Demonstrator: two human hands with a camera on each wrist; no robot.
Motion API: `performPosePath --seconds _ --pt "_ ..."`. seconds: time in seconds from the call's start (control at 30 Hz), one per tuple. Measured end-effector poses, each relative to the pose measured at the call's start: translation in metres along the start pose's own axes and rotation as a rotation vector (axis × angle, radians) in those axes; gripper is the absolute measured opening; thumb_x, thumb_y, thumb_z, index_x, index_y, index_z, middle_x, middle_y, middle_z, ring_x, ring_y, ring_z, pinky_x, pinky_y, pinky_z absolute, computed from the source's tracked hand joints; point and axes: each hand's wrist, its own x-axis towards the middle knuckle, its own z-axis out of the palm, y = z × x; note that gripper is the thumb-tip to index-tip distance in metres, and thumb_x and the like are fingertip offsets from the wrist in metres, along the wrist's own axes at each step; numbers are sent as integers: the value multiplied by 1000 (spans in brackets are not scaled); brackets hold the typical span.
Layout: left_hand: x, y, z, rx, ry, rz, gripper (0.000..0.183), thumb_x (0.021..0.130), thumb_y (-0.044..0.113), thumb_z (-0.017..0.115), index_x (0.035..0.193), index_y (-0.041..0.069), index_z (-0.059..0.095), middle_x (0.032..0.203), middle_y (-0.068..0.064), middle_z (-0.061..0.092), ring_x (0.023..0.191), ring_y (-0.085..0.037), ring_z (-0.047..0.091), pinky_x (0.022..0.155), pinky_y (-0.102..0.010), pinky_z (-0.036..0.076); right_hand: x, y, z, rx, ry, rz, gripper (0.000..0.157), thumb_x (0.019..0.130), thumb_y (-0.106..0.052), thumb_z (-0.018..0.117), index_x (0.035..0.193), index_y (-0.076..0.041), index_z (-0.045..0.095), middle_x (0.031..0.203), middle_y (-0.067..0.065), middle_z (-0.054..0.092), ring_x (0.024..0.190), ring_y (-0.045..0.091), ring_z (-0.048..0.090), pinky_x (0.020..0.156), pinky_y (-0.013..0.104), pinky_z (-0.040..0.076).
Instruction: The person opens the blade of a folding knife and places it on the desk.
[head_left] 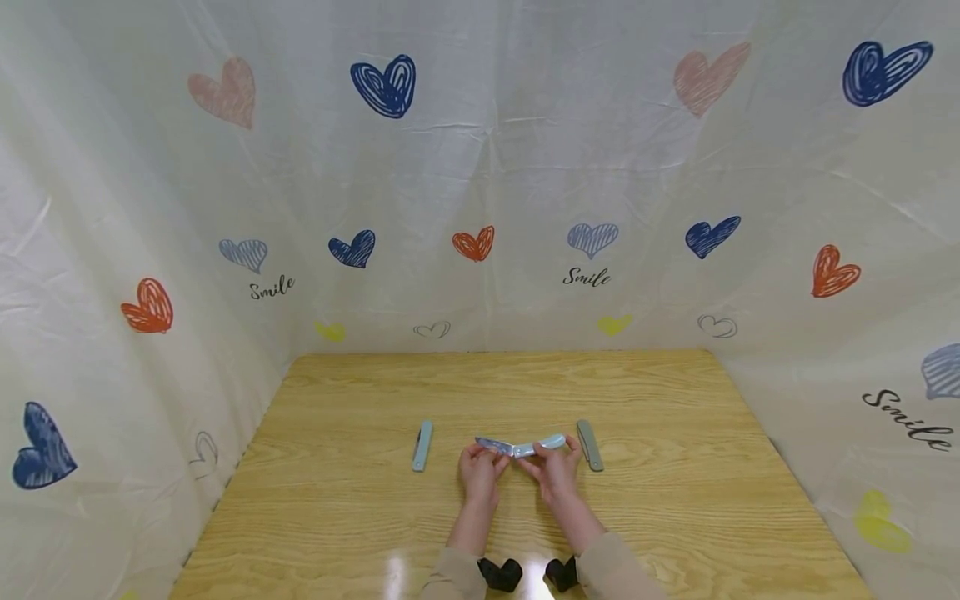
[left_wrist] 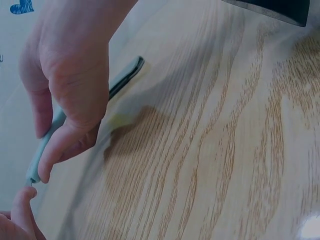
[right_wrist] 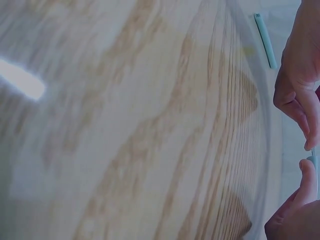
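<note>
A folding knife (head_left: 528,449) with a pale blue handle and a blade swung well out from it is held above the table between both hands. My left hand (head_left: 478,477) pinches the blade at its lower edge. With thumb and fingers, my right hand (head_left: 558,473) grips the handle. In the left wrist view, the handle (left_wrist: 44,145) runs between the right hand's fingers. Left of the hands lies a folded light blue knife (head_left: 422,447). Close by the right hand, a folded grey-green knife (head_left: 590,446) lies on the table.
The wooden table (head_left: 337,517) has a light grain and some glare near its front edge. A white cloth (head_left: 525,183) printed with hearts hangs behind it and along both sides. Black wrist mounts (head_left: 501,575) sit by the beige sleeves (head_left: 618,571).
</note>
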Motion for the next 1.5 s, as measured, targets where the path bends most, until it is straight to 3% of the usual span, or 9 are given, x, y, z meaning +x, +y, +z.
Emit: performPosePath --seconds 0.33,0.67,1.0,1.27,1.5 --pt "-1 -3 2 -43 38 -10 26 91 -12 44 115 -15 34 102 -18 46 84 -17 55 79 -29 59 0 3 3 30 41 -21 67 93 14 47 137 -8 1 112 23 35 80 22 58 77 39 60" --pt "-4 -6 6 -110 72 35 24 91 -13 41 113 -15 32 101 -21 43 84 -19 53 78 -30 59 2 5 7 59 79 -44 65 92 15 46 134 -7 1 114 22 31 78 20 58 76 38 60" --pt "-4 -6 10 -124 99 47 23 91 -14 41 113 -17 33 103 -24 43 85 -21 55 84 -38 58 1 5 10 68 90 -40 67 93 15 44 137 -7 0 113 22 32 80 22 57 79 38 59" --pt "-1 -7 12 -139 96 55 25 92 -15 40 116 -15 32 102 -20 43 86 -20 53 83 -34 59 1 5 9 82 68 -63 64 96 10 46 139 -9 2 116 21 33 81 19 60 85 38 57" --pt "5 -10 9 -192 137 103 42 90 -19 42 128 -14 23 97 -21 40 85 -22 53 86 -40 58 3 8 7 56 73 -90 54 97 8 48 134 -6 12 111 17 39 81 15 62 89 33 56"
